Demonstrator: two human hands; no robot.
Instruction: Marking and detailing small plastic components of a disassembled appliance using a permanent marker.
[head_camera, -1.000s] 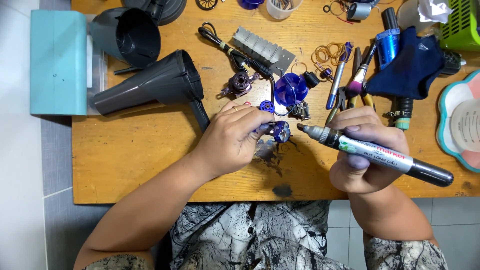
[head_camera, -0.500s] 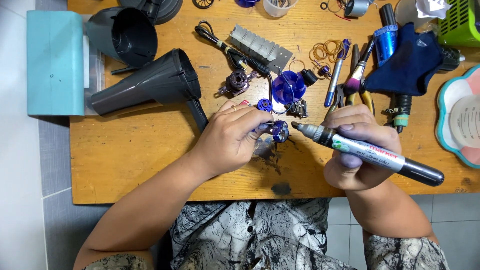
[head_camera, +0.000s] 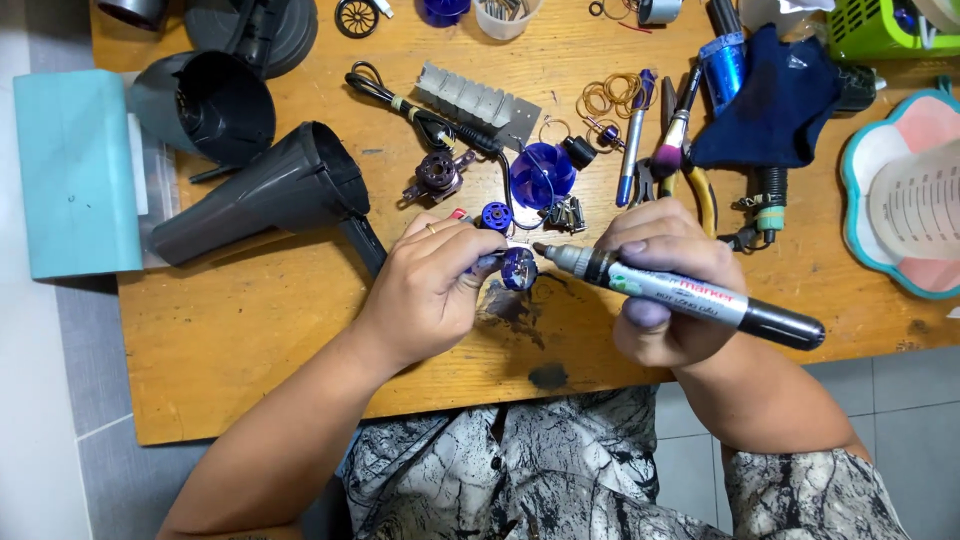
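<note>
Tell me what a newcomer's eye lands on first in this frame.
First the two hands at the centre of the wooden table: the right hand holds a thick grey and black marker with its tip towards a small blue motor part pinched in the left hand. Next come the black hair dryer shells at upper left, then the scatter of tools and a dark blue cloth at upper right.

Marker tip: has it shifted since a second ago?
Yes, slightly. The marker in the right hand has closed leftward on the small blue part held by the left hand, judged against the dark table stain.
</note>
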